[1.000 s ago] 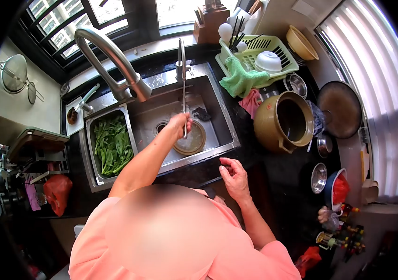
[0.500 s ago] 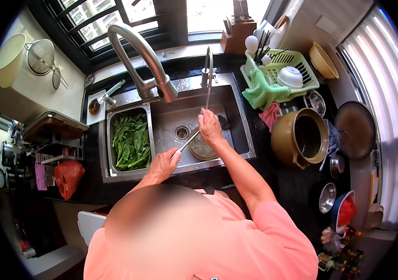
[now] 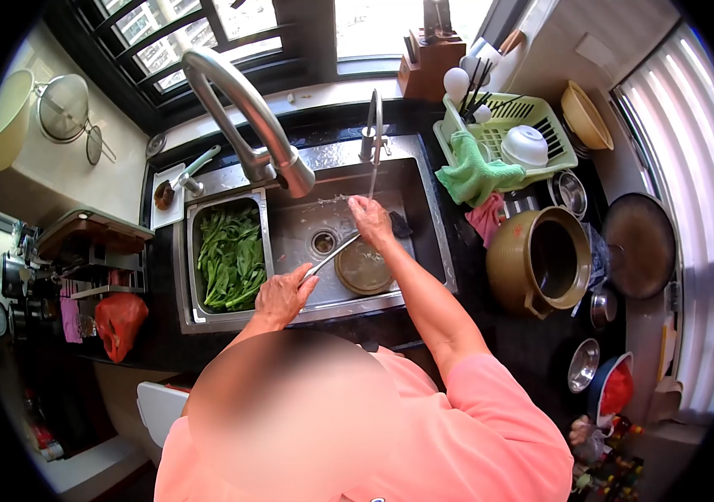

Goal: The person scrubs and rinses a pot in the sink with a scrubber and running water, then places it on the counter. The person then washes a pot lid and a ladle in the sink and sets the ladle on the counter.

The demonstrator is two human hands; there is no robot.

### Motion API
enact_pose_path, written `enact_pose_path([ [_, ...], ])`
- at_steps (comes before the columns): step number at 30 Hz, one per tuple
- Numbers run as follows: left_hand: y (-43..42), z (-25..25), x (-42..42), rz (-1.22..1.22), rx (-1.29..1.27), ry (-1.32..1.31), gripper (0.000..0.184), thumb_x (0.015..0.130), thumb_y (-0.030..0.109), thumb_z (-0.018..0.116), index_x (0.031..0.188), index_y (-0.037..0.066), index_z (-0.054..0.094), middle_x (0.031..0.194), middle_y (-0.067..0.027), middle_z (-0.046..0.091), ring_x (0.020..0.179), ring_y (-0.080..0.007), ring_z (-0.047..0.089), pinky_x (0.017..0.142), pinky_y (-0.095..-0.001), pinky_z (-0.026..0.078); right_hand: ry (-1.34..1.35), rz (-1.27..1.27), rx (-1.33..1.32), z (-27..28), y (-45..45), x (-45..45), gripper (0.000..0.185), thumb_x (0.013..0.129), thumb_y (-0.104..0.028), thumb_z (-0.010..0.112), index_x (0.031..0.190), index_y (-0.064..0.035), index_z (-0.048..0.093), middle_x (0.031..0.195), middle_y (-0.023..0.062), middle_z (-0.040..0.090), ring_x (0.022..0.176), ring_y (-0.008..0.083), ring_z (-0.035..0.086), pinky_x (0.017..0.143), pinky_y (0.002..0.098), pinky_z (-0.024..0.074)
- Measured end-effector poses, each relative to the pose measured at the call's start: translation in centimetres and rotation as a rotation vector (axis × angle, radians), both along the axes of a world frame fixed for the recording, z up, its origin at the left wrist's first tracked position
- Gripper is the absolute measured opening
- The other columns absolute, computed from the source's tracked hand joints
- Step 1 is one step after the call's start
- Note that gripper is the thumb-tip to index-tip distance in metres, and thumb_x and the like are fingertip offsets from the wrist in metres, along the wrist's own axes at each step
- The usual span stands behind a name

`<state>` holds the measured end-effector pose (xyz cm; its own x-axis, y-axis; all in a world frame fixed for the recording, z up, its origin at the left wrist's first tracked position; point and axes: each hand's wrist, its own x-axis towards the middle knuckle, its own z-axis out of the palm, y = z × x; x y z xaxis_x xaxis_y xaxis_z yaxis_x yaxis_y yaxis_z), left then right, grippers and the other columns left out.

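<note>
My left hand (image 3: 285, 293) is closed around the near end of a thin metal utensil (image 3: 332, 253) that slants up over the sink (image 3: 297, 224). At the utensil's far end, my right hand (image 3: 369, 221) is curled under the running water from the small faucet (image 3: 377, 113); its fingertips are too small to make out exactly. Below the hands, a round brownish lid-like piece (image 3: 364, 269) lies in the basin beside the drain (image 3: 323, 243). A dark scrap (image 3: 400, 224) is just right of my right hand. Leafy greens (image 3: 231, 255) fill the left compartment.
The big faucet (image 3: 248, 125) arches over the sink. A green dish rack (image 3: 554, 138) with a green cloth (image 3: 476, 170) is at the back right, and a brown clay pot (image 3: 520, 259) stands right of the sink. A red bag (image 3: 120, 325) hangs at the left.
My right hand has come over the sink to the water stream. The utensil has passed from there to my left hand at the near side. Since the middle frame, both hands have shifted only slightly.
</note>
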<state>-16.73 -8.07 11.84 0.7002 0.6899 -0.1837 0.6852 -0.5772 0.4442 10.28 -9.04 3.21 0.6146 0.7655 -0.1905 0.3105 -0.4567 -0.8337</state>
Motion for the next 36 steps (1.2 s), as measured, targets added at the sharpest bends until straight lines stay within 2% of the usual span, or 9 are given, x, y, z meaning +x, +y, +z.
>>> enact_pose_path([
  [6, 1.8, -4.7, -0.6, -0.239, 0.129, -0.180, 0.037, 0.093, 0.046, 0.068, 0.119, 0.019, 0.069, 0.079, -0.0120, 0.073, 0.074, -0.0313, 0.072, 0.060, -0.0420, 0.056, 0.837, -0.049, -0.036, -5.1, -5.2, 6.9, 0.039, 0.094, -0.041, 0.068, 0.102, -0.0028, 0.073, 0.089, 0.0062, 0.070, 0.075, 0.0182, 0.065, 0.063, 0.0378, 0.0538],
  [12, 3.2, -7.5, 4.9, -0.252, 0.121, -0.427, 0.034, 0.094, 0.041, 0.068, 0.116, 0.015, 0.070, 0.083, -0.0093, 0.073, 0.073, -0.0300, 0.070, 0.064, -0.0387, 0.054, 1.414, -0.241, 0.328, 3.6, -9.8, 10.2, 0.036, 0.098, -0.041, 0.066, 0.104, -0.0059, 0.068, 0.097, 0.0092, 0.073, 0.084, 0.0232, 0.072, 0.075, 0.0408, 0.0598],
  [15, 4.4, -8.8, 8.4, -0.170, 0.022, -0.553, 0.038, 0.100, 0.041, 0.058, 0.114, 0.008, 0.071, 0.089, -0.0148, 0.073, 0.085, -0.0350, 0.070, 0.079, -0.0431, 0.054, 1.307, -0.340, 0.330, 5.0, -9.0, 10.3, 0.033, 0.099, -0.040, 0.065, 0.106, -0.0075, 0.067, 0.098, 0.0084, 0.073, 0.083, 0.0244, 0.072, 0.072, 0.0457, 0.0609],
  [18, 6.7, -11.5, 12.3, -0.162, -0.441, -0.340, 0.045, 0.104, 0.045, 0.050, 0.112, 0.006, 0.071, 0.092, -0.0167, 0.073, 0.086, -0.0361, 0.069, 0.079, -0.0440, 0.053, 1.148, -0.459, 0.430, 2.8, -6.5, 10.1, 0.029, 0.099, -0.035, 0.067, 0.102, -0.0063, 0.067, 0.094, 0.0084, 0.072, 0.081, 0.0236, 0.071, 0.070, 0.0435, 0.0608],
  [21, 6.9, -8.1, 17.8, -0.045, -0.801, -0.525, 0.054, 0.105, 0.050, 0.043, 0.109, 0.003, 0.072, 0.091, -0.0190, 0.072, 0.087, -0.0370, 0.069, 0.079, -0.0443, 0.052, 0.888, -0.438, 0.447, 2.4, -3.5, 7.7, 0.033, 0.101, -0.037, 0.064, 0.099, -0.0042, 0.068, 0.092, 0.0071, 0.070, 0.078, 0.0198, 0.069, 0.070, 0.0395, 0.0591],
  [24, 7.4, -10.1, 22.5, -0.111, -0.047, -0.699, 0.062, 0.103, 0.057, 0.041, 0.105, 0.004, 0.073, 0.085, -0.0193, 0.072, 0.087, -0.0356, 0.070, 0.080, -0.0445, 0.052, 0.850, -0.466, 0.522, 0.8, -1.9, 6.6, 0.041, 0.103, -0.042, 0.058, 0.101, -0.0022, 0.067, 0.092, 0.0064, 0.070, 0.078, 0.0176, 0.067, 0.071, 0.0355, 0.0567],
  [27, 5.5, -4.9, 23.6, 0.220, -0.491, -0.626, 0.063, 0.101, 0.063, 0.043, 0.117, 0.008, 0.070, 0.095, -0.0192, 0.072, 0.092, -0.0351, 0.070, 0.085, -0.0449, 0.052, 0.753, -0.558, 0.545, 0.6, -1.3, 5.8, 0.045, 0.104, -0.045, 0.055, 0.104, -0.0022, 0.065, 0.094, 0.0060, 0.069, 0.080, 0.0170, 0.066, 0.073, 0.0366, 0.0566],
  [31, 4.7, -15.8, 25.8, 0.775, -0.369, -0.537, 0.066, 0.098, 0.058, 0.054, 0.139, 0.006, 0.055, 0.116, -0.0252, 0.068, 0.099, -0.0423, 0.069, 0.093, -0.0548, 0.051, 0.712, -0.702, 0.716, 4.9, -3.4, 3.4, 0.045, 0.105, -0.047, 0.053, 0.102, -0.0033, 0.064, 0.095, 0.0060, 0.068, 0.082, 0.0172, 0.067, 0.075, 0.0363, 0.0576],
  [36, 6.3, -13.1, 24.7, 1.325, -1.796, -0.906, 0.035, 0.103, 0.036, 0.058, 0.111, 0.002, 0.058, 0.096, -0.0142, 0.069, 0.071, -0.0312, 0.070, 0.061, -0.0435, 0.060, 0.609, -0.527, 0.687, 5.6, -9.5, 1.3, 0.044, 0.106, -0.044, 0.051, 0.098, -0.0029, 0.063, 0.089, 0.0052, 0.067, 0.077, 0.0156, 0.066, 0.072, 0.0325, 0.0571],
])
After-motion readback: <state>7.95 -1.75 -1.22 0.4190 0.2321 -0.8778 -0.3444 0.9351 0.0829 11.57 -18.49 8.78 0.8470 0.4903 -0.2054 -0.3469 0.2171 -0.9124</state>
